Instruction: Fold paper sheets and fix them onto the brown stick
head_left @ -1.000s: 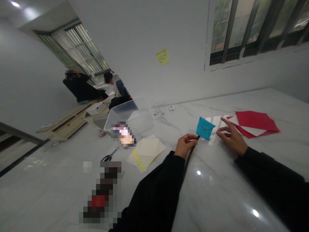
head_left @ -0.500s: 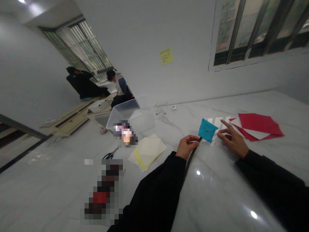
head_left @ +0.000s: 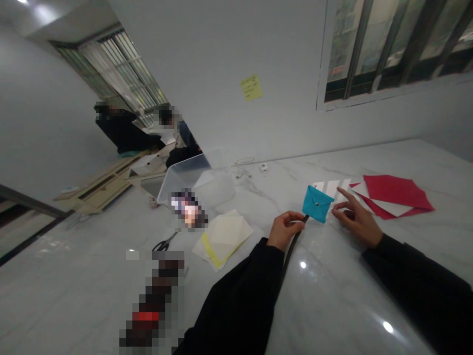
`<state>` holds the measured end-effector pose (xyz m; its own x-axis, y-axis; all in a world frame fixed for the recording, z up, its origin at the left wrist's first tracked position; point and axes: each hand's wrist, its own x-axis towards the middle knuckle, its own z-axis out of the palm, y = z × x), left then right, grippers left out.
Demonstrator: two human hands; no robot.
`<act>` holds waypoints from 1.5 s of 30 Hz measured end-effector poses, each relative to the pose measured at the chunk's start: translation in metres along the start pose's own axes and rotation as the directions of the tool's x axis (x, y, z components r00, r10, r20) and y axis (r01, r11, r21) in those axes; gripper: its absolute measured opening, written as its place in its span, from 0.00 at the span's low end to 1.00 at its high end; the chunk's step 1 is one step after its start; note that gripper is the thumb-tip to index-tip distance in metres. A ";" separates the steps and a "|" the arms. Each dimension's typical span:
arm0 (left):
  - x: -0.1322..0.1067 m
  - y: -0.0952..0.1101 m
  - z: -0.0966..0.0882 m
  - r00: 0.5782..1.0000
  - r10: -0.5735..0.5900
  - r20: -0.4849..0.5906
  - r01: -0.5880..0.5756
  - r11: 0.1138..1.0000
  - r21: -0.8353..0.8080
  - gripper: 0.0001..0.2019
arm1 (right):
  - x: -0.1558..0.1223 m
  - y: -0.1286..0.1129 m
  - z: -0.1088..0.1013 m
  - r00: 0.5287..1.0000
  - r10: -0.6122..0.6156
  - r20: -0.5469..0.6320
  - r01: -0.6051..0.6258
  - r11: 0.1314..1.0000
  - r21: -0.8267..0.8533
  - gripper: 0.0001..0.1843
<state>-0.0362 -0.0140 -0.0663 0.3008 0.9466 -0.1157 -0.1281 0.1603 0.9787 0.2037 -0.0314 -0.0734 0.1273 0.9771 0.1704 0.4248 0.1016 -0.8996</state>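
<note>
A small turquoise envelope-shaped pouch [head_left: 318,202] with a round stud on its flap is in front of me. A dark brown strap [head_left: 291,249] runs from its lower left corner down behind my sleeve. My left hand [head_left: 287,229] is closed, pinching the strap between thumb and fingers at that corner. Just right of the pouch is my right hand [head_left: 358,219], with the index finger stretched out and the other fingers bent. Nothing shows in it. White strips [head_left: 328,186] lie behind the pouch.
Red and white sheets [head_left: 395,192] lie to the right, cream and yellow sheets [head_left: 225,236] to the left. Scissors [head_left: 166,241], a clear plastic bin [head_left: 185,170] and a blurred-out dark object [head_left: 153,303] are further left. Two people sit by the far window.
The view has shifted slightly, moving the left-hand things a little left and down. Both hands and the pouch keep nearly the same pose.
</note>
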 end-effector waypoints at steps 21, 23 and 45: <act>0.002 -0.003 0.000 0.999 0.036 0.039 -0.037 0.999 0.026 0.14 | 0.004 0.006 -0.001 0.990 -0.120 0.076 0.136 0.959 -0.251 0.29; 0.002 -0.003 0.000 0.999 0.030 0.032 -0.030 0.999 0.020 0.14 | 0.003 0.005 -0.001 0.993 -0.099 0.066 0.112 0.966 -0.235 0.30; -0.004 0.003 0.005 1.000 -0.016 -0.022 0.016 1.000 -0.011 0.13 | -0.001 0.003 -0.001 0.998 -0.050 0.046 0.057 0.982 -0.178 0.37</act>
<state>-0.0335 -0.0189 -0.0617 0.2824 0.9497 -0.1352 -0.1335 0.1785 0.9748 0.2062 -0.0321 -0.0760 0.0646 0.9785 0.1961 0.5842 0.1222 -0.8024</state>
